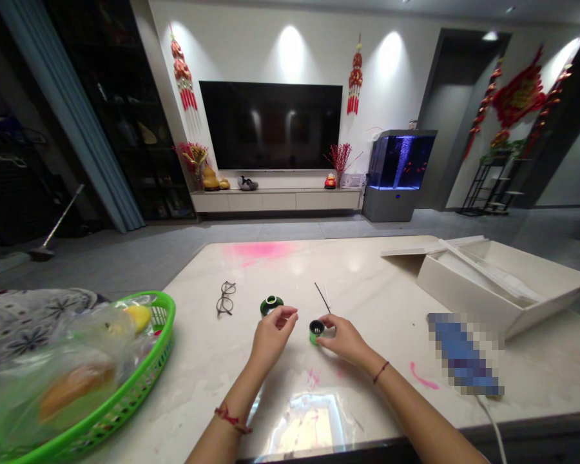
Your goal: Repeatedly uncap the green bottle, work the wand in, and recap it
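My right hand (pixel 344 335) has thumb and fingers around a small round green cap (pixel 314 338). The cap's dark hollow faces up, and it sits on or just above the table. Left of it, my left hand (pixel 274 332) is loosely curled, thumb and fingers slightly apart, with nothing visible in them. Just behind that hand stands a squat dark green bottle (pixel 265 305) with a pale rim around its opening; the hand hides part of it, and I cannot tell whether they touch. A thin black stick (pixel 321 296) and a whitish one lie beyond the cap.
Eyeglasses (pixel 225 299) lie on the pale, pink-stained table (pixel 367 386). A green basket (pixel 167 328) with plastic-wrapped items stands at the left. At the right are an open white box (pixel 468 293) and a blurred-out blue object (pixel 464 354) with a white cable (pixel 492 419).
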Action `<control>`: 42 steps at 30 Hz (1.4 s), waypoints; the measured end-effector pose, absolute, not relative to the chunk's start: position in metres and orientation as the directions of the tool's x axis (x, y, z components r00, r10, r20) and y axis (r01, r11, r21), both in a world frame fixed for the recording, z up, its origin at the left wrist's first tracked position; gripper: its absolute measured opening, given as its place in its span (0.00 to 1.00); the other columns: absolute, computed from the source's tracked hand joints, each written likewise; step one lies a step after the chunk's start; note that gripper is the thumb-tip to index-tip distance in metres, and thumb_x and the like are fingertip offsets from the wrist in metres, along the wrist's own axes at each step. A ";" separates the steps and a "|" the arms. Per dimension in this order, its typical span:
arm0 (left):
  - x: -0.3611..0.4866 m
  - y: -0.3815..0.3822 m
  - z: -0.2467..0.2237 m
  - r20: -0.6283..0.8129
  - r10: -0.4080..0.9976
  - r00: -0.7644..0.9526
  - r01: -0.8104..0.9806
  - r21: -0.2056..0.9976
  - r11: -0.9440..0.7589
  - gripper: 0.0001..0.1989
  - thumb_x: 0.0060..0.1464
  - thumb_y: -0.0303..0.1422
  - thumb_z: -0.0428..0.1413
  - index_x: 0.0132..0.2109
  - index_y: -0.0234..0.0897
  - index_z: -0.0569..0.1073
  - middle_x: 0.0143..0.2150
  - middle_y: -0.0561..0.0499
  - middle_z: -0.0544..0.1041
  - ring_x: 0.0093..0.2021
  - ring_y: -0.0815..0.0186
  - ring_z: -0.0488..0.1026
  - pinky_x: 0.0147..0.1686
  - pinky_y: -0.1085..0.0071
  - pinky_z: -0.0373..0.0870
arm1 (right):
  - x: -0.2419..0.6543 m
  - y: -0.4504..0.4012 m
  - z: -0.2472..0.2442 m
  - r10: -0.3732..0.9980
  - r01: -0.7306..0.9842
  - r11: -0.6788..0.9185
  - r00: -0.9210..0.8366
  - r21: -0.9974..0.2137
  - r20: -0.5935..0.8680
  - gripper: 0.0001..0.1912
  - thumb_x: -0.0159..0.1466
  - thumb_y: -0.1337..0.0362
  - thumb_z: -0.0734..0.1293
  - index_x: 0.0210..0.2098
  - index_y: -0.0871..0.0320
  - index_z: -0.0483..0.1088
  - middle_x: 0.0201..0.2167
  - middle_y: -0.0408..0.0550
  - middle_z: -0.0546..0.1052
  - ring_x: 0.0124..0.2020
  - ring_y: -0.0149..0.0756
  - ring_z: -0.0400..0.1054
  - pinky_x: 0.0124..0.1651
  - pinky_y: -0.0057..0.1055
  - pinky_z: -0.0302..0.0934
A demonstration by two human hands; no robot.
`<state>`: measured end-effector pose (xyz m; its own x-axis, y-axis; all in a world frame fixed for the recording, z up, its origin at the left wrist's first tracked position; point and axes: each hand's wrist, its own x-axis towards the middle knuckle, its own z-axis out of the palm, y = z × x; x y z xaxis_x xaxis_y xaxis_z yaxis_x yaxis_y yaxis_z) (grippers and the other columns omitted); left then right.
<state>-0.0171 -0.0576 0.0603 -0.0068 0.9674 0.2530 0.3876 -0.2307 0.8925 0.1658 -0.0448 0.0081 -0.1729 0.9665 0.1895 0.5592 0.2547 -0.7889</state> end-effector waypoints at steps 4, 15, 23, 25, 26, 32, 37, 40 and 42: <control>-0.019 -0.060 0.067 0.348 0.931 -0.111 0.399 0.873 -0.279 0.13 0.45 0.40 0.55 0.34 0.36 0.73 0.31 0.50 0.77 0.32 0.65 0.74 0.36 0.68 0.71 | 0.166 -0.045 0.008 0.969 0.560 0.245 -0.171 -0.791 0.179 0.21 0.47 0.63 0.69 0.42 0.58 0.70 0.38 0.49 0.75 0.41 0.39 0.68 0.45 0.35 0.60; -0.042 -0.039 0.049 0.446 0.861 -0.246 0.605 0.764 -0.223 0.32 0.39 0.39 0.60 0.53 0.38 0.63 0.52 0.44 0.67 0.52 0.56 0.65 0.52 0.58 0.61 | 0.171 -0.046 0.019 0.967 0.501 0.252 -0.161 -0.828 0.197 0.24 0.49 0.58 0.69 0.45 0.59 0.68 0.42 0.51 0.74 0.44 0.39 0.67 0.48 0.36 0.59; -0.057 -0.020 0.021 0.230 0.940 -0.251 0.516 0.854 -0.071 0.37 0.33 0.38 0.62 0.52 0.33 0.63 0.50 0.40 0.69 0.51 0.55 0.67 0.52 0.61 0.60 | 0.170 -0.046 0.023 0.959 0.482 0.282 -0.124 -0.830 0.254 0.21 0.51 0.58 0.68 0.44 0.57 0.68 0.41 0.50 0.74 0.45 0.39 0.66 0.49 0.37 0.58; -0.058 -0.019 0.021 0.216 0.945 -0.245 0.495 0.866 -0.070 0.35 0.34 0.38 0.62 0.51 0.33 0.64 0.48 0.41 0.71 0.49 0.56 0.68 0.50 0.62 0.62 | 0.169 -0.045 0.022 0.954 0.472 0.298 -0.121 -0.829 0.274 0.20 0.51 0.59 0.68 0.43 0.57 0.69 0.41 0.49 0.74 0.44 0.39 0.67 0.49 0.37 0.58; -0.058 -0.020 0.022 0.216 0.945 -0.244 0.491 0.868 -0.071 0.34 0.34 0.38 0.62 0.51 0.33 0.64 0.48 0.41 0.71 0.48 0.56 0.69 0.49 0.62 0.62 | 0.169 -0.045 0.022 0.952 0.470 0.303 -0.119 -0.829 0.280 0.20 0.51 0.59 0.68 0.43 0.57 0.69 0.41 0.49 0.74 0.44 0.39 0.67 0.49 0.37 0.59; -0.057 -0.021 0.025 0.206 0.942 -0.265 0.476 0.878 -0.059 0.34 0.33 0.38 0.62 0.50 0.35 0.65 0.46 0.42 0.73 0.47 0.56 0.70 0.48 0.63 0.64 | 0.167 -0.044 0.020 0.948 0.482 0.317 -0.130 -0.817 0.292 0.21 0.50 0.61 0.68 0.43 0.57 0.68 0.41 0.49 0.74 0.44 0.38 0.67 0.50 0.37 0.59; -0.057 -0.020 0.023 0.199 0.945 -0.260 0.463 0.884 -0.058 0.34 0.33 0.38 0.62 0.50 0.34 0.65 0.47 0.42 0.73 0.47 0.57 0.70 0.48 0.63 0.64 | 0.164 -0.044 0.016 0.946 0.534 0.323 -0.158 -0.782 0.283 0.23 0.47 0.63 0.69 0.44 0.58 0.69 0.42 0.49 0.74 0.45 0.39 0.66 0.51 0.38 0.58; -0.057 -0.020 0.023 0.199 0.945 -0.262 0.447 0.892 -0.064 0.33 0.32 0.37 0.63 0.50 0.35 0.65 0.46 0.43 0.73 0.47 0.57 0.70 0.48 0.64 0.64 | 0.162 -0.045 0.015 0.943 0.548 0.331 -0.168 -0.768 0.286 0.24 0.47 0.65 0.69 0.44 0.57 0.69 0.42 0.49 0.74 0.45 0.39 0.66 0.52 0.38 0.57; -0.057 -0.021 0.024 0.198 0.945 -0.261 0.449 0.891 -0.063 0.33 0.33 0.37 0.63 0.50 0.36 0.65 0.46 0.43 0.73 0.47 0.57 0.70 0.48 0.63 0.64 | 0.161 -0.046 0.015 0.942 0.550 0.334 -0.175 -0.765 0.286 0.23 0.47 0.66 0.68 0.44 0.57 0.69 0.43 0.49 0.73 0.46 0.39 0.66 0.52 0.38 0.57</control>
